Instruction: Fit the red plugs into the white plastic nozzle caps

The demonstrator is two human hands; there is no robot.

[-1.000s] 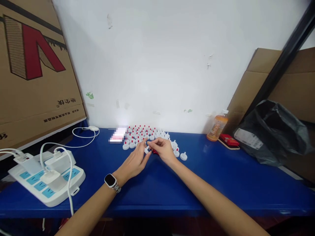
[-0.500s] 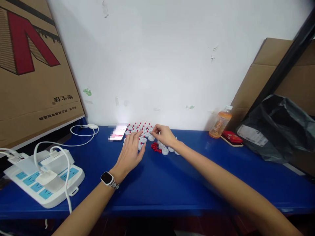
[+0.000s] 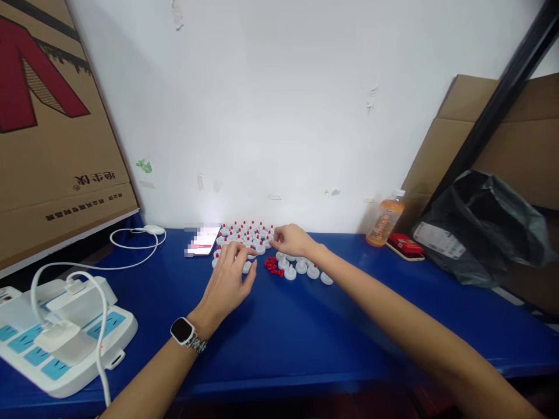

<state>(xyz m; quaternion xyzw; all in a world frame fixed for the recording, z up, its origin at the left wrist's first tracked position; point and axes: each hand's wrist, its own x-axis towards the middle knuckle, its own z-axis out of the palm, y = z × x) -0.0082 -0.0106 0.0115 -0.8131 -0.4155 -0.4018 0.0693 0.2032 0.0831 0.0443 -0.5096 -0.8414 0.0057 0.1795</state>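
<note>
Several white nozzle caps with red tips [image 3: 243, 233] stand close together by the wall. My left hand [image 3: 227, 276] rests over the near side of this group, fingers curved and apart, thumb out, covering some of the caps. At the group's right edge, my right hand [image 3: 293, 240] has thumb and forefinger pinched beside a white cap [image 3: 267, 243]. Whatever lies between those fingertips is too small to make out. Just below the right hand is a small heap of loose red tips [image 3: 273, 266]. Beside it are several white caps [image 3: 301, 266], mostly without red tips.
A phone [image 3: 206, 240] lies left of the caps. A white power strip [image 3: 65, 355] with plugs and cables takes up the left front. To the right are an orange drink bottle [image 3: 386, 219], a red box [image 3: 405, 243] and a dark plastic bag [image 3: 484, 227]. Cardboard [image 3: 56, 151] leans left.
The head view has turned slightly right, so things sit further left. My right hand remains pinched at the cap group's right edge. My left hand stays over the near caps.
</note>
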